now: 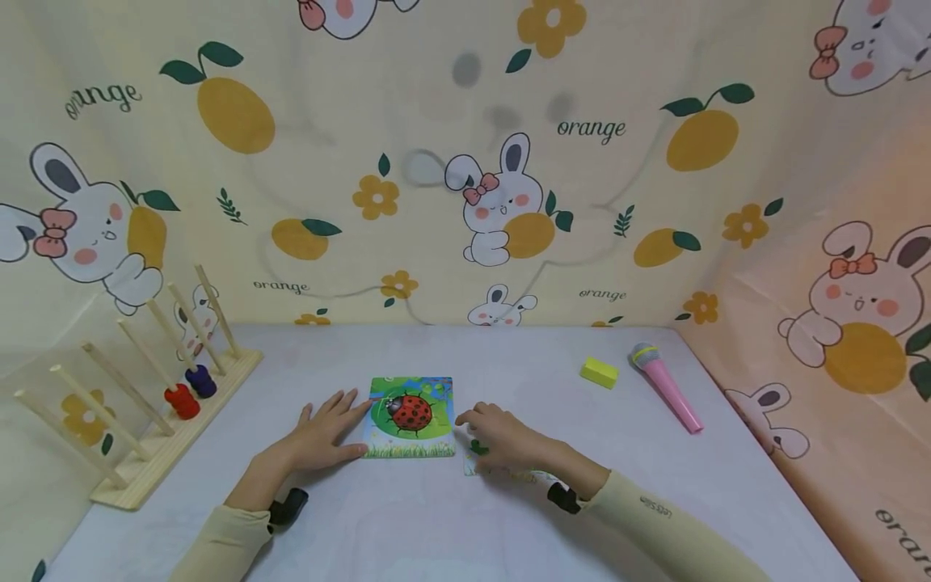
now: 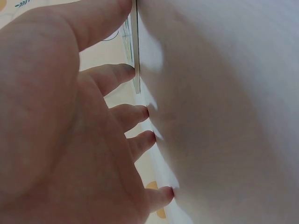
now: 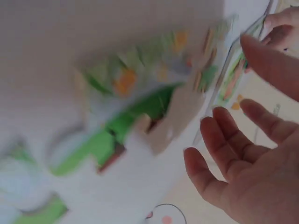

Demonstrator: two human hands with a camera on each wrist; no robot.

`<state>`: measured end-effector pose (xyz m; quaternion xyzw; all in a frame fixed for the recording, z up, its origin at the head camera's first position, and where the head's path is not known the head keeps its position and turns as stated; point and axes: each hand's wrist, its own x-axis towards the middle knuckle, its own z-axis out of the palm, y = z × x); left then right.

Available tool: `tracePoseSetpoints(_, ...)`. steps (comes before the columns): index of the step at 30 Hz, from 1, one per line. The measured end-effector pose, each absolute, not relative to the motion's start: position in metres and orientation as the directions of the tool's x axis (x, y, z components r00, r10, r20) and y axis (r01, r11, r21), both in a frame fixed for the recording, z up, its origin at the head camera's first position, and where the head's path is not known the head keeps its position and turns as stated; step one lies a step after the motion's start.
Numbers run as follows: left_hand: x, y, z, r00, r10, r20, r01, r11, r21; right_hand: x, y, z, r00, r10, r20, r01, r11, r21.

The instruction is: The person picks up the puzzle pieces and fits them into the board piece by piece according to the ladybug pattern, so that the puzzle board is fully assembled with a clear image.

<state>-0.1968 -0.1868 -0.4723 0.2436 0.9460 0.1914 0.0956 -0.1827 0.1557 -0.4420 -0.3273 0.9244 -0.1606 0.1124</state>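
Note:
A square ladybug puzzle board (image 1: 410, 416) lies flat on the table in the middle of the head view. My left hand (image 1: 323, 436) is spread at its left side, with thumb and index fingertip right at the board's edge; the other fingertips (image 2: 148, 136) rest on the tabletop. Just right of the board, my right hand (image 1: 505, 436) hovers low over loose jigsaw pieces (image 1: 473, 462), mostly covered by it in the head view. In the right wrist view these green and white puzzle pieces (image 3: 124, 81) look blurred, and the fingers (image 3: 217, 135) are loosely bent around nothing.
On the left stands a wooden peg rack (image 1: 174, 436) with red beads (image 1: 182, 402) and dark blue beads (image 1: 200, 381) on two pegs. A yellow block (image 1: 600, 373) and a pink toy microphone (image 1: 669, 390) lie back right. Patterned cloth (image 1: 436, 97) hangs behind the table.

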Motion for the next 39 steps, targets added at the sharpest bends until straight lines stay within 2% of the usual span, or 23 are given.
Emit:
tracePoseSetpoints(5,-0.197,-0.187,-0.473,-0.866,0.491,-0.09,0.418,0.812,0.407,-0.176,0.158,-0.448,-0.793,-0.606,-0.062,-0.533,0.74,-0.41)
tracePoseSetpoints(13,-0.198,-0.187,-0.475,-0.867,0.487,-0.101,0.412,0.817,0.403,-0.173,0.159,-0.452,-0.784,-0.621,-0.021,-0.566,0.728,-0.385)
tracePoseSetpoints(32,-0.199,-0.189,-0.477,-0.863,0.498,-0.086,0.424,0.805,0.414,-0.17,0.159,-0.449,-0.802,-0.595,-0.049,-0.515,0.731,-0.447)
tracePoseSetpoints(35,-0.199,-0.188,-0.477,-0.863,0.499,-0.085,0.425,0.806,0.412,-0.172,0.159,-0.446,-0.797,-0.601,-0.065,-0.501,0.717,-0.485)
tracePoseSetpoints(39,-0.198,-0.188,-0.474,-0.863,0.498,-0.087,0.424,0.807,0.41,-0.181,0.159,-0.44,-0.757,-0.646,-0.093,-0.474,0.642,-0.603)
